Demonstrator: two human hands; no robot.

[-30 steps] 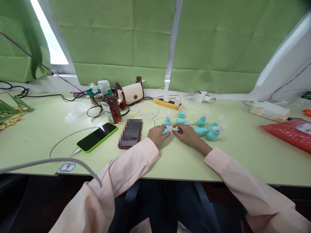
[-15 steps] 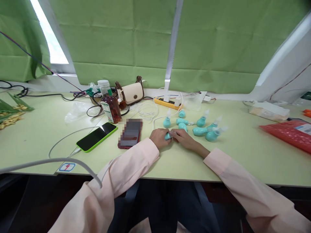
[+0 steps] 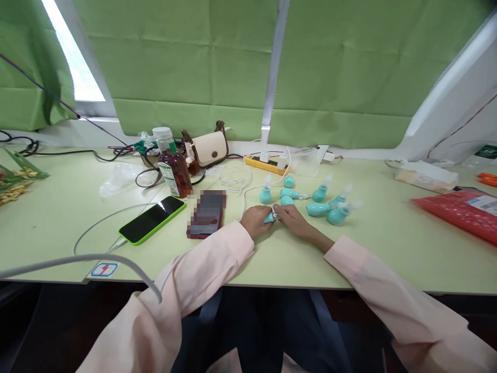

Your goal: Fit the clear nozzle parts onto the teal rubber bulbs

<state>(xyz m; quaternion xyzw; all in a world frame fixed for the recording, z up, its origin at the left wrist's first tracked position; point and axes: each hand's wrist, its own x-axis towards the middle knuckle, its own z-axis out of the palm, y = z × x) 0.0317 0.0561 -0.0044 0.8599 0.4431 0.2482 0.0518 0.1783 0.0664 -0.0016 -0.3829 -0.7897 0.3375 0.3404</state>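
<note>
My left hand (image 3: 256,221) is wrapped round a teal nasal aspirator bulb (image 3: 268,218), only part of which shows between its fingers. From the right, my right hand (image 3: 294,220) pinches the clear nozzle (image 3: 275,215) at the bulb's end; its fingers cover most of that nozzle. Both hands rest low over the desk, almost touching. Just beyond them are several more teal aspirators: one upright with a clear tip (image 3: 265,192), one lying on its side (image 3: 289,193), and a group to the right (image 3: 337,214). A bare teal bulb (image 3: 289,181) sits farther back.
Left of my hands lie a dark-red-cased phone (image 3: 207,213) and a green-cased phone (image 3: 152,220) on a cable. Behind them stand a bottle (image 3: 175,173) and a cream bag (image 3: 210,148). A yellow power strip (image 3: 266,164) is at the back, a red package (image 3: 458,210) at right.
My right hand has drawn slightly away from my left, so more of the clear nozzle shows between them. The view has shifted slightly.
</note>
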